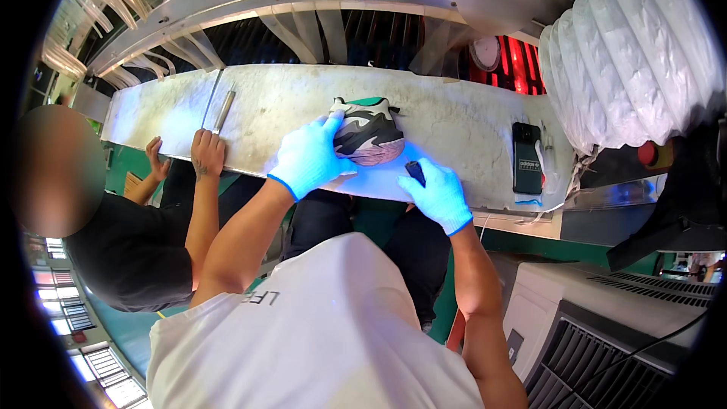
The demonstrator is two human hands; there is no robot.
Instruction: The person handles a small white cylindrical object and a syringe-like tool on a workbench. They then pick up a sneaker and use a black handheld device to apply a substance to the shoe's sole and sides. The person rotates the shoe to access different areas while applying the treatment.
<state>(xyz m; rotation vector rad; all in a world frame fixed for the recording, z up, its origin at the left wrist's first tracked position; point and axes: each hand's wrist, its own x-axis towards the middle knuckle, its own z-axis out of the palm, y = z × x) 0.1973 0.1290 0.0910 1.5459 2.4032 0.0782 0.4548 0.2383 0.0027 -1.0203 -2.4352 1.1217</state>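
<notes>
A grey, black and white sneaker (371, 136) with a green collar lining sits on the pale worktable (280, 106) in front of me. My left hand (309, 153), in a white glove with a blue cuff, grips its left side, with the thumb by the near end. To the right of the sneaker and apart from it, my right hand (441, 195), gloved alike, is closed round a small black torch (415, 173). Blue-violet light falls on the table between the torch and the sneaker and tints both gloves. The palm side of each hand is hidden.
A phone in a dark case (527, 159) lies at the table's right end, beside a white ribbed duct (628, 60). On the left a seated co-worker's hand (207, 153) rests by a metal-handled tool (225, 111). Behind the table runs a machine with hanging strips (295, 34) and a red glow.
</notes>
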